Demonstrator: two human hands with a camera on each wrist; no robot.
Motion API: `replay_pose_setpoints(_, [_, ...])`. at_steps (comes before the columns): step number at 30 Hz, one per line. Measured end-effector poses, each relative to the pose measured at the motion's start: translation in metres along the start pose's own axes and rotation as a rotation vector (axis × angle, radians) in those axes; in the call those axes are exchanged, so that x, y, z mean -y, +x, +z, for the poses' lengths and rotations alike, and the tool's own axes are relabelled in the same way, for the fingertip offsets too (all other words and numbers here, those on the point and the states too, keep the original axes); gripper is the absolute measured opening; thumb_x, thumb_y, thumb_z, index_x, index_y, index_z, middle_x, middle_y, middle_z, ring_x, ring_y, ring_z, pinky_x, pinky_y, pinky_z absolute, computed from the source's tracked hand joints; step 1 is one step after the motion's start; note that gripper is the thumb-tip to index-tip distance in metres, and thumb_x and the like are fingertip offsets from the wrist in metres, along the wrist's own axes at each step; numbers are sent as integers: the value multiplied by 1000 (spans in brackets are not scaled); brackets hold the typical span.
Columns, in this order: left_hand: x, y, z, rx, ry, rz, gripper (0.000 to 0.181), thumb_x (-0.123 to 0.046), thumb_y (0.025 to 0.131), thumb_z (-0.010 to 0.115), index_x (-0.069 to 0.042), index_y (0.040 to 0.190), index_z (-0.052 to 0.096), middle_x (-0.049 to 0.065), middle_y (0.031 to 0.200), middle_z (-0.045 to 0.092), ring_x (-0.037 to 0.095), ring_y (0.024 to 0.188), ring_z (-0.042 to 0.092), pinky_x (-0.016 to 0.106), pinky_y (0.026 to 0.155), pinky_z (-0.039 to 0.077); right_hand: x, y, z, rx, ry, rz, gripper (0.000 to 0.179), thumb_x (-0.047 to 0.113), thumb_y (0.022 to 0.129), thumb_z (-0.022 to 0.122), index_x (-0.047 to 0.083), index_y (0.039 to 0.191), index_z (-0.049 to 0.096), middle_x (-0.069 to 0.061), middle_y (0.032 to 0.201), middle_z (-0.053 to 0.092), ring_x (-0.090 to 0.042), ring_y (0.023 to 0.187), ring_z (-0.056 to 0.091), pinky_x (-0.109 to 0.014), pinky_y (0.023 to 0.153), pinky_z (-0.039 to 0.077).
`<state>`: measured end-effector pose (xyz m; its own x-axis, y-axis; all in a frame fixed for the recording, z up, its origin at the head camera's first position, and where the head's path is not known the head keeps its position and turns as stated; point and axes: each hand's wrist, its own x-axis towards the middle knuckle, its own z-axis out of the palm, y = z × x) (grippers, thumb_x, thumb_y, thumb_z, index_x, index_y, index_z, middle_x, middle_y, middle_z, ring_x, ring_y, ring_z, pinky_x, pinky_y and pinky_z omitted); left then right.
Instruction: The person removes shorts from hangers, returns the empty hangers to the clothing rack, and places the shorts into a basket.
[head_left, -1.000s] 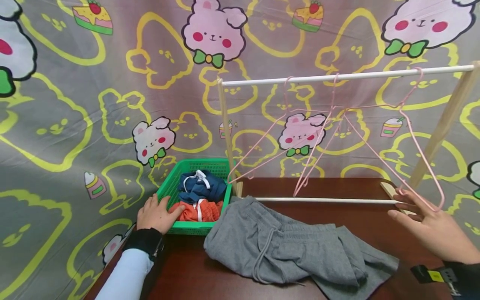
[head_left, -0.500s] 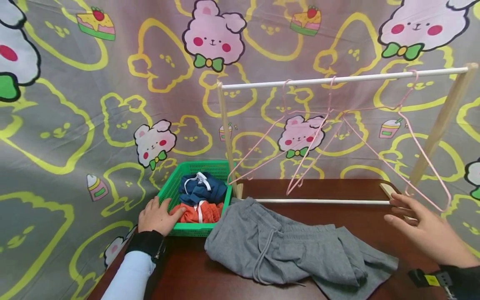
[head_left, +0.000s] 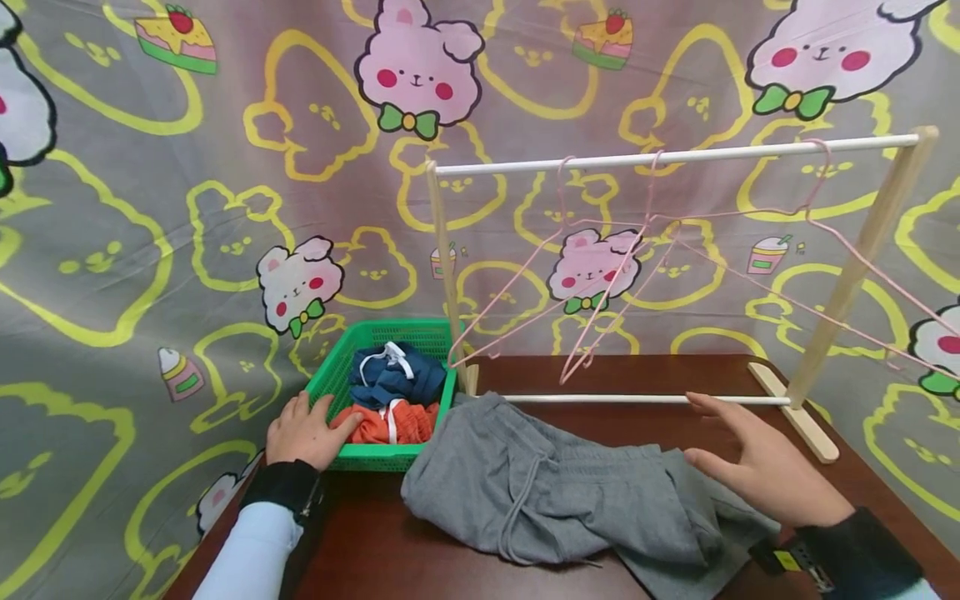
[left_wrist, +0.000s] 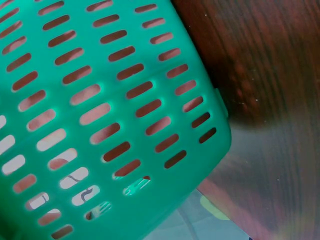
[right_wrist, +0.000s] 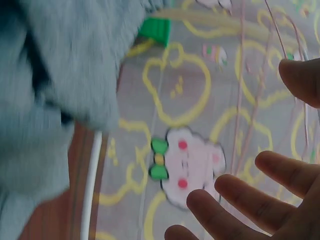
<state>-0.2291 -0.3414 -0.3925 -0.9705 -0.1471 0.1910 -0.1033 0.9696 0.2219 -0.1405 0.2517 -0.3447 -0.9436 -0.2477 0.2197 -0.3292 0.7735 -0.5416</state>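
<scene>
My left hand (head_left: 306,433) grips the left rim of a green plastic basket (head_left: 378,452), its thumb inside beside orange shorts (head_left: 412,423). Navy shorts (head_left: 397,375) with a white drawstring lie behind them in the basket. In the left wrist view the slotted basket wall (left_wrist: 135,107) hides most of that hand. My right hand (head_left: 765,467) is spread with nothing in it, over the right end of grey drawstring pants (head_left: 555,492) lying rumpled on the table. The right wrist view shows its parted fingers (right_wrist: 250,195) and part of the pants (right_wrist: 75,60).
Behind the pants stands a small rack with a white top rail (head_left: 510,167) and wooden posts (head_left: 855,267). Several pink hangers (head_left: 502,292) hang from it; the right one (head_left: 870,258) is angled toward the right. A printed curtain (head_left: 225,167) backs the brown table (head_left: 360,533).
My right hand has let go of the right hanger and moved left, over the pants. The hanger has swung outward to the right. My left hand stays on the basket.
</scene>
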Motion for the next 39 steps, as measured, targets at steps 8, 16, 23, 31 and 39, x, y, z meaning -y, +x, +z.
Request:
replay_pose_setpoints(8, [-1, -2, -2, 11, -6, 0, 95, -75, 92, 46, 3, 146, 46, 39, 153, 24, 55, 141, 20, 73, 109, 18, 31, 20, 33, 75, -17, -92, 80, 51, 89, 75, 18, 154, 43, -15, 148, 47, -36, 127, 52, -57, 89, 51])
replay_pose_setpoints(16, [0, -4, -1, 16, 9, -10, 94, -73, 92, 49, 5, 145, 45, 39, 153, 24, 55, 141, 20, 74, 108, 19, 56, 44, 78, 245, -35, -144, 90, 47, 80, 84, 27, 156, 39, -15, 150, 42, -33, 118, 58, -43, 75, 53])
replay_pose_setpoints(23, [-1, -2, 0, 8, 9, -5, 95, -74, 92, 47, 5, 145, 45, 39, 153, 24, 55, 141, 20, 74, 108, 19, 59, 62, 121, 412, -152, -81, 105, 57, 70, 88, 32, 158, 36, -19, 154, 39, -35, 115, 59, -47, 76, 53])
replay_pose_setpoints(31, [1, -2, 0, 2, 11, -5, 95, -74, 92, 47, 5, 144, 45, 40, 151, 26, 56, 139, 21, 75, 107, 20, 62, 69, 142, 425, -311, -37, 112, 52, 64, 93, 41, 158, 33, -13, 149, 47, -35, 113, 60, -49, 74, 53])
replay_pose_setpoints(39, [1, 1, 1, 13, -4, 0, 97, -77, 91, 45, 4, 145, 45, 41, 152, 24, 56, 140, 19, 75, 108, 19, 63, 73, 155, 363, -487, -73, 105, 44, 64, 95, 39, 154, 41, -8, 120, 63, -29, 96, 61, -44, 65, 53])
